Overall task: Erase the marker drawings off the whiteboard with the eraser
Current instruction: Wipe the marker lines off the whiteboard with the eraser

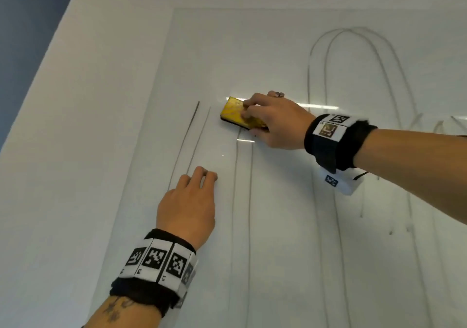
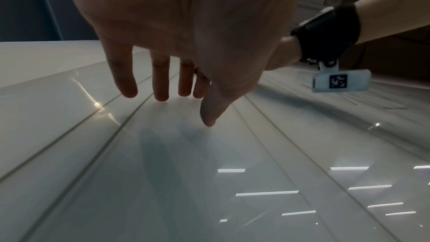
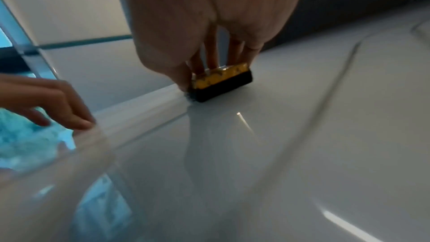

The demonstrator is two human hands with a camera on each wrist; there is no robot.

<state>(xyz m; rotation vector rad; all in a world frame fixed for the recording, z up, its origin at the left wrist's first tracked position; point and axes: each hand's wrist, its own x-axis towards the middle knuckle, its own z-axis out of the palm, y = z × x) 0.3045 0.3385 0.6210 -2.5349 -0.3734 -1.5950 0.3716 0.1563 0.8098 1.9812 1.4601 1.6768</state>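
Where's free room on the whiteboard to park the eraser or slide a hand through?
Free: the whiteboard strip above the eraser, left of the arch drawing; also the bare white table left of the board edge. Crowded: between the left hand and right hand, where vertical marker lines run.

Left hand (image 1: 187,207) flat, fingers straight; right hand (image 1: 274,121) in a curled grip.

You're over a white table (image 1: 75,100), dark blue wall (image 1: 22,24) beyond its far-left edge; strip lights (image 2: 267,193) glint off the glossy surface.
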